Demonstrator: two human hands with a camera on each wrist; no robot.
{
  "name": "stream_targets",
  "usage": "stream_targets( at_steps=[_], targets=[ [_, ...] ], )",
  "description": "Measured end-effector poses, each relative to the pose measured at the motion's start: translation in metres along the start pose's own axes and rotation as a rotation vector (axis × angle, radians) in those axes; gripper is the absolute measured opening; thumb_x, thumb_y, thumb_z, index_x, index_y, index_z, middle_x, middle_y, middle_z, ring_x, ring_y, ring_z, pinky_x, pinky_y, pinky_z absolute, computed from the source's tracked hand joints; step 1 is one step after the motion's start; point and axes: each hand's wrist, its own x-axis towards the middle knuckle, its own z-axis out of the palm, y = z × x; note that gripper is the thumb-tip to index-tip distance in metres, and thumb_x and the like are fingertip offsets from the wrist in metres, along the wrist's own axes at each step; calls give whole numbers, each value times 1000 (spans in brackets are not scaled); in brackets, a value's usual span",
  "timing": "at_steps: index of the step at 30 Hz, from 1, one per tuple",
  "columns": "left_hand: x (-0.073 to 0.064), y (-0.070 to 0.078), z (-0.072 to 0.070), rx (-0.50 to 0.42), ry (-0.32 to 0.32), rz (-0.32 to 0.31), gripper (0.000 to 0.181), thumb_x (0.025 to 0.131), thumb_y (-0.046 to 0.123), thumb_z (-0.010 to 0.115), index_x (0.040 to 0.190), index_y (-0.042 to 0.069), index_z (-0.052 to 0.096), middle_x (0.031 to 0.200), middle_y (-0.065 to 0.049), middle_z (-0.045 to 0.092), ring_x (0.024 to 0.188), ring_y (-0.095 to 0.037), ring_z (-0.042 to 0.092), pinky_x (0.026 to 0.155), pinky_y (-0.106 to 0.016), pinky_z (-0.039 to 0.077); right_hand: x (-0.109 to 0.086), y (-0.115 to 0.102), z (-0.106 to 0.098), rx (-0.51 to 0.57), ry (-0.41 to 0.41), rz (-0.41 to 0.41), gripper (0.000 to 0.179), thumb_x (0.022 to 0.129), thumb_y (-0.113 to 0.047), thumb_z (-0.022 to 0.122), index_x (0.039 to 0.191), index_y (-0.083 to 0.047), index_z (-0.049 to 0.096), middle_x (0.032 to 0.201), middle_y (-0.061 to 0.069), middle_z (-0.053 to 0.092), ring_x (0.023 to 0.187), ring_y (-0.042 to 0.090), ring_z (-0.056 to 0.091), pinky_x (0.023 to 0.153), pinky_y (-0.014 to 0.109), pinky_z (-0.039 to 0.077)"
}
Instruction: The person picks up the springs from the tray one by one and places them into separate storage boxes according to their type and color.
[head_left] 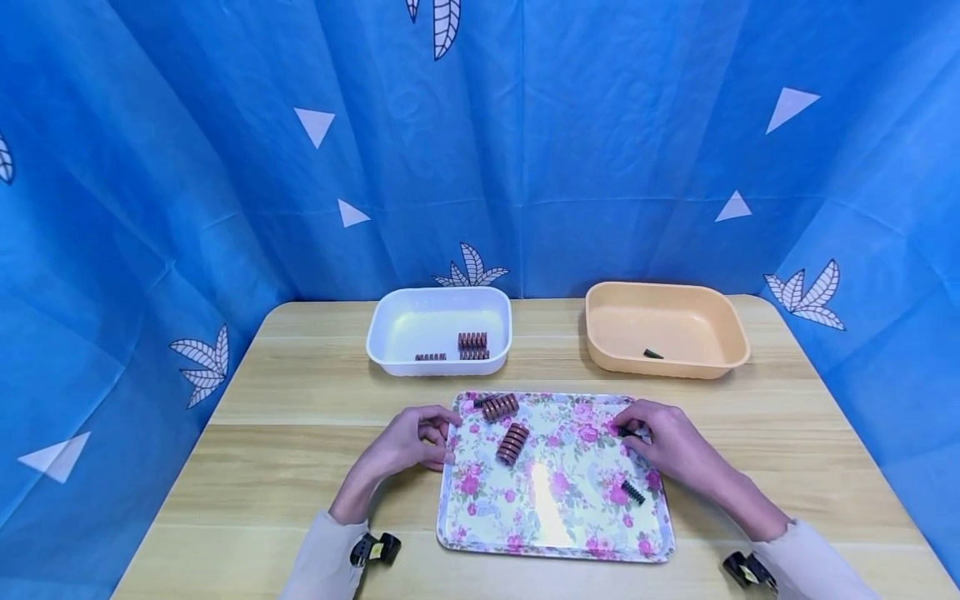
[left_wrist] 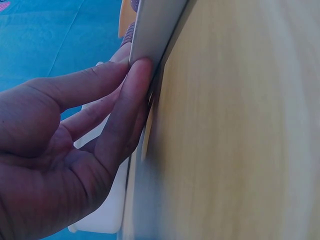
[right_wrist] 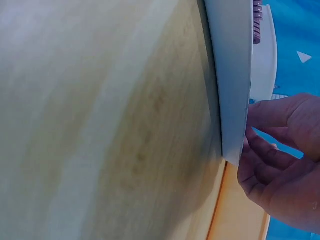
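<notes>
Pinches the rim of the floral tray (head_left: pixel 585 525) with the left hand (head_left: pixel 411 437), nearly closed; grips a dark spring (head_left: pixel 627 432) near the far-right corner with the right hand (head_left: pixel 667 433). Advisable to steady the tray, lift straight, lower gently into the tan bin (head_left: pixel 675 369).

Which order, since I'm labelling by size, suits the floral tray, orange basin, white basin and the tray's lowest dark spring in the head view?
1. Floral tray
2. Orange basin, only slightly ahead
3. White basin
4. Dark spring
</notes>
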Motion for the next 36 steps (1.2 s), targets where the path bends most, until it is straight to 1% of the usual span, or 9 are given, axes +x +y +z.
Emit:
stream_targets(
  at_steps=[6,9,13,16,22,28,30,36],
  targets=[
    [0,-1,0,2,0,-3,49,79,-12,80,125,-5,65,92,-18,60,72,-19,60,65,-37,66,0,-1,-1,14,5,13,31,78,8,82,102,-11,78,94,-4,72,82,10,66,70,29,61],
    [0,-1,0,-1,-3,0,49,79,-12,80,124,-5,65,91,-18,60,72,-19,60,65,-37,66,-2,-1,-3,46,11,26,31,79,8,81,103,-12,78,95,-4,73,82,10,66,67,27,60],
    [1,0,-1,-1,-6,8,48,78,-12,80,124,-6,65,91,-17,60,72,-19,60,64,-36,65,-4,-3,-6,89,40,32,33,78,8,82,102,-14,78,95,-4,74,81,10,66,64,25,59],
    [0,0,-1,2,-5,9,48,79,-14,79,124,-6,65,92,-17,60,72,-19,59,63,-36,65,-5,-4,-8,112,57,41,31,79,8,82,102,-12,77,96,-3,74,82,12,67,66,25,60],
    [0,0,-1,-1,-7,4,48,79,-14,78,124,-6,65,92,-18,59,72,-18,60,64,-36,66,-5,-9,-14,170,73,78,27,83,9,78,102,-9,76,100,0,74,85,16,69,68,26,63],
    [0,0,-1,-11,-9,20,48,79,-15,78,124,-8,64,91,-17,60,69,-16,60,63,-36,66,-5,-15,-19,230,122,41,30,81,13,78,104,-7,75,103,5,74,86,19,71,67,26,64],
    [0,0,-1,-11,-5,14,47,79,-15,78,124,-8,64,91,-17,60,69,-15,59,63,-36,66,-4,-16,-21,253,136,34,31,81,13,78,105,-6,75,104,7,74,87,20,72,69,26,65],
    [0,0,-1,5,-1,17,48,78,-14,79,124,-7,65,90,-16,60,69,-15,59,62,-34,65,-3,-19,-26,282,158,56,28,84,10,79,109,-3,75,104,4,73,88,20,72,75,23,64]
  ],
)
